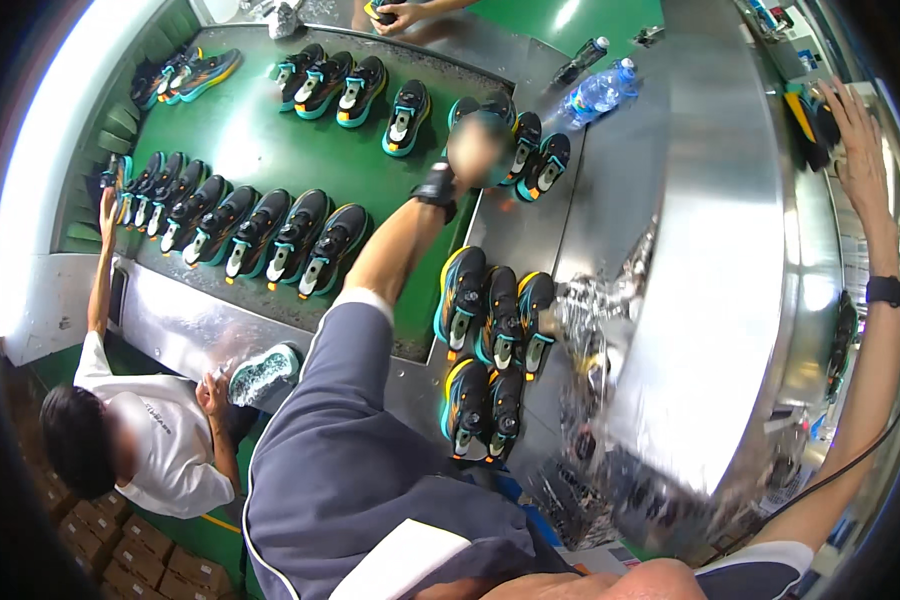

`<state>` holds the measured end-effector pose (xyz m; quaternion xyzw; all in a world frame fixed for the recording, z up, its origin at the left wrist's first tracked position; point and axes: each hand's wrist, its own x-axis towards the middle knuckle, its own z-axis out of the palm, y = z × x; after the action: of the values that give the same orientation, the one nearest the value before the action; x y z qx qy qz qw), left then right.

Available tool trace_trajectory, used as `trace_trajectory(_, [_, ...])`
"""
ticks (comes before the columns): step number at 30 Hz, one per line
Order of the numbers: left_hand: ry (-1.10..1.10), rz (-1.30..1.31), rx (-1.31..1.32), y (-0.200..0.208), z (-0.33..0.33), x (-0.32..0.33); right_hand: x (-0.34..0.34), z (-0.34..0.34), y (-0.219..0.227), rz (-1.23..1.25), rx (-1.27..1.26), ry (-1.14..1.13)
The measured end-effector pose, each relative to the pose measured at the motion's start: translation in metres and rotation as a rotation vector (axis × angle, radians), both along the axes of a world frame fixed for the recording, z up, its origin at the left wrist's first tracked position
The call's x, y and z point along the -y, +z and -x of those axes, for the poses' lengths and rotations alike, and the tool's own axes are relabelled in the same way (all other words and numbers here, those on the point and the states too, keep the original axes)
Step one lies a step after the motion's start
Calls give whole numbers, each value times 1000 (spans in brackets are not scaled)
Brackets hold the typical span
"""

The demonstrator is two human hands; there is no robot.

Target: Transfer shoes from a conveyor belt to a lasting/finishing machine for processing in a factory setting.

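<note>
My left hand [475,152], with a dark band at the wrist, reaches forward over the near right edge of the green belt. It is smeared, and its fingers cannot be made out. Black shoes with teal and orange soles surround it: one shoe [495,104] is partly hidden behind the hand, and another shoe [543,167] stands just to its right. Far to the right, my right hand [855,140] is raised with fingers stretched out, beside a black and yellow shoe [808,125]. Whether that hand touches the shoe I cannot tell.
Rows of matching shoes [253,233] stand on the green belt [220,130]. More shoes [500,315] rest on the metal table [610,190], near crumpled clear plastic [595,310] and a water bottle [598,93]. A co-worker [160,430] at left touches a shoe; another person's hand [400,18] holds one.
</note>
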<state>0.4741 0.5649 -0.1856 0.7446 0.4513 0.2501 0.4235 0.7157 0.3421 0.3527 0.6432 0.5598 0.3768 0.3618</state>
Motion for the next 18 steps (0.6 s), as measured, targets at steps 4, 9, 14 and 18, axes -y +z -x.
trace_trajectory(4, [111, -506, -408, -31, -67, 23, -24, -49, 1, 98, -60, 45])
trace_trajectory(9, [-21, 50, -57, -46, -68, 50, 11, -47, 20, 42, -446, -133])
trace_trajectory(14, [45, 11, -19, -79, -56, 61, 72, -25, 20, -187, -571, -134])
trace_trajectory(18, [-302, -43, 394, -31, -19, 95, 166, 42, 52, -532, -359, -287])
